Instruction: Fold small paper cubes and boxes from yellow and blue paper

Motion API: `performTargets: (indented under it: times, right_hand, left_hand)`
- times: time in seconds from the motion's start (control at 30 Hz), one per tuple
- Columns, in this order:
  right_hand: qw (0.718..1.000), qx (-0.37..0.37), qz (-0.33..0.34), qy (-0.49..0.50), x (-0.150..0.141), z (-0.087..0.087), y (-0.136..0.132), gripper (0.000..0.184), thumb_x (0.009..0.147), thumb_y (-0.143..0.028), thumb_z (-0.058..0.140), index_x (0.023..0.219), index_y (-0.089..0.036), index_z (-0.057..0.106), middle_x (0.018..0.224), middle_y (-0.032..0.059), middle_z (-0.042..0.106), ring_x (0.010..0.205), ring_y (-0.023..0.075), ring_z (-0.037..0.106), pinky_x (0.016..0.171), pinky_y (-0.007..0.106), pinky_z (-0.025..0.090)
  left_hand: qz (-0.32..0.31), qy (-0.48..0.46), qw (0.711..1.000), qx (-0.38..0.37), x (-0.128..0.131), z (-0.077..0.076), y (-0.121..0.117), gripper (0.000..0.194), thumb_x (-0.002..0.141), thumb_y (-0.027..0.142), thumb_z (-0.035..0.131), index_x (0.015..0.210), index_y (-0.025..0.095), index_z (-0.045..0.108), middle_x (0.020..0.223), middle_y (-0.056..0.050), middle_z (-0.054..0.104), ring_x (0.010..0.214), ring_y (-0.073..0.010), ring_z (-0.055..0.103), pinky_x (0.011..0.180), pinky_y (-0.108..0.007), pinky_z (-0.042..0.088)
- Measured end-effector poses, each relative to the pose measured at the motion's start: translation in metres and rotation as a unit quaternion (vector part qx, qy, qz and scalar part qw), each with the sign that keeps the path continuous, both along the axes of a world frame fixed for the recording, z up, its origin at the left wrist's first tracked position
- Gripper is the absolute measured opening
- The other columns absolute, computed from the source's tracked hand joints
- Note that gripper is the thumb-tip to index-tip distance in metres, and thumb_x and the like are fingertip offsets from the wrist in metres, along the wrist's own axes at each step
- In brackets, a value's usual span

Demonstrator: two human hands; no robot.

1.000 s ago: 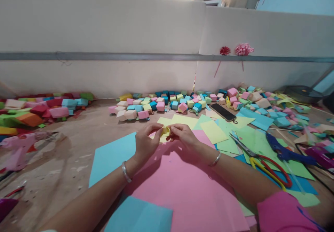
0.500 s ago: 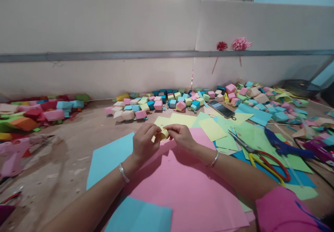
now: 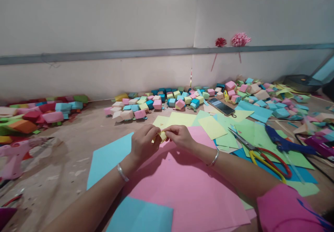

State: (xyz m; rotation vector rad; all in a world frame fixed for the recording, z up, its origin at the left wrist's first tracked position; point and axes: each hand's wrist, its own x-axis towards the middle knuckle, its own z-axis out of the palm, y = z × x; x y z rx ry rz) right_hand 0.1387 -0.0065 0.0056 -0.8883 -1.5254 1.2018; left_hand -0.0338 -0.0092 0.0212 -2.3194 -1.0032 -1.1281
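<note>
Between my two hands is a small folded piece of yellow paper (image 3: 162, 136), pinched at both ends above the pink paper sheet (image 3: 180, 186). My left hand (image 3: 145, 142) is closed on its left end, fingers curled around it. At its right edge, the thumb and fingertips of my right hand (image 3: 179, 136) grip it. My fingers cover much of the paper, so its full shape is hidden. Beneath my left wrist lies a blue paper sheet (image 3: 109, 159), and another blue sheet (image 3: 142, 216) overlaps the pink one in front.
Scissors (image 3: 257, 152) and a blue glue gun (image 3: 287, 141) lie on green paper at right. A phone (image 3: 221, 106) rests behind them. Small folded paper boxes (image 3: 156, 104) line the white partition (image 3: 99, 23). At left are a pink glue gun (image 3: 15, 157) and more paper boxes (image 3: 31, 117).
The yellow paper looked like an open curl and now appears more folded and compact between my fingertips. Both hands stay in nearly the same place; the view has tilted slightly.
</note>
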Motion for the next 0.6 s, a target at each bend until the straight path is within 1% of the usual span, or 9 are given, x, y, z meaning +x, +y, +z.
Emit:
performTargets:
  times: [0.07, 0.13, 0.23, 0.33, 0.4, 0.47, 0.6]
  right_hand:
    - [1.0, 0.004, 0.004, -0.005, -0.0005, -0.0006, -0.0002, 0.018, 0.079, -0.022, 0.056, 0.086, -0.017, 0.072, 0.069, 0.0008, 0.066, 0.061, 0.0119, 0.061, 0.058, 0.024, 0.046]
    - [1.0, -0.01, 0.02, 0.008, -0.0012, -0.0003, -0.0002, 0.019, 0.079, -0.021, 0.055, 0.087, -0.016, 0.071, 0.066, -0.0001, 0.065, 0.059, 0.0113, 0.061, 0.058, 0.024, 0.047]
    - [0.994, -0.068, 0.07, 0.042, -0.0021, 0.0011, 0.0007, 0.019, 0.079, -0.022, 0.053, 0.088, -0.016, 0.069, 0.06, -0.0017, 0.062, 0.054, 0.0112, 0.059, 0.056, 0.024, 0.047]
    - [0.986, -0.11, 0.107, 0.067, -0.0026, 0.003, 0.0019, 0.018, 0.079, -0.023, 0.052, 0.086, -0.016, 0.067, 0.058, -0.0015, 0.061, 0.053, 0.0126, 0.06, 0.057, 0.026, 0.049]
    - [0.987, -0.105, 0.101, 0.071, -0.0024, 0.0046, 0.0021, 0.016, 0.079, -0.023, 0.053, 0.082, -0.016, 0.067, 0.059, -0.0009, 0.062, 0.055, 0.0128, 0.06, 0.058, 0.026, 0.048]
    - [0.989, -0.095, 0.086, 0.068, -0.0019, 0.0061, 0.0017, 0.015, 0.078, -0.021, 0.054, 0.079, -0.016, 0.068, 0.063, 0.0004, 0.063, 0.058, 0.0124, 0.06, 0.059, 0.024, 0.048]
    - [0.99, -0.102, 0.075, 0.069, -0.0017, 0.0077, -0.0005, 0.017, 0.074, -0.017, 0.052, 0.07, -0.017, 0.068, 0.067, 0.0021, 0.064, 0.062, 0.0125, 0.058, 0.06, 0.024, 0.047]
  left_hand:
    - [-0.011, 0.035, 0.999, 0.023, -0.0022, 0.0008, 0.0005, 0.016, 0.072, 0.004, 0.053, 0.073, 0.02, 0.056, 0.066, -0.001, 0.061, 0.063, -0.0159, 0.056, 0.057, -0.027, 0.039]
    - [-0.021, 0.052, 0.998, 0.033, -0.0038, 0.0011, 0.0005, 0.016, 0.072, 0.004, 0.054, 0.074, 0.02, 0.057, 0.065, -0.001, 0.061, 0.06, -0.0151, 0.055, 0.054, -0.026, 0.038]
    - [-0.033, 0.041, 0.998, 0.025, -0.0037, -0.0003, -0.0004, 0.016, 0.071, 0.004, 0.052, 0.073, 0.02, 0.056, 0.062, 0.001, 0.058, 0.056, -0.0134, 0.052, 0.052, -0.025, 0.036]
    - [-0.016, 0.004, 1.0, 0.015, -0.0015, -0.0037, -0.001, 0.018, 0.07, 0.003, 0.048, 0.07, 0.02, 0.053, 0.059, 0.002, 0.054, 0.054, -0.0123, 0.05, 0.051, -0.024, 0.035]
    - [0.005, -0.011, 1.0, 0.004, -0.0004, -0.0062, -0.0002, 0.017, 0.071, 0.004, 0.049, 0.071, 0.02, 0.054, 0.06, 0.002, 0.055, 0.053, -0.012, 0.05, 0.051, -0.024, 0.035]
    - [0.019, -0.009, 1.0, -0.006, -0.0005, -0.0076, 0.0013, 0.017, 0.074, 0.004, 0.049, 0.074, 0.02, 0.057, 0.064, 0.001, 0.059, 0.056, -0.0123, 0.052, 0.053, -0.024, 0.036]
    - [0.007, 0.036, 0.999, 0.008, -0.003, -0.0056, 0.0027, 0.016, 0.08, 0.007, 0.053, 0.083, 0.019, 0.063, 0.073, -0.002, 0.067, 0.066, -0.0142, 0.06, 0.057, -0.024, 0.039]
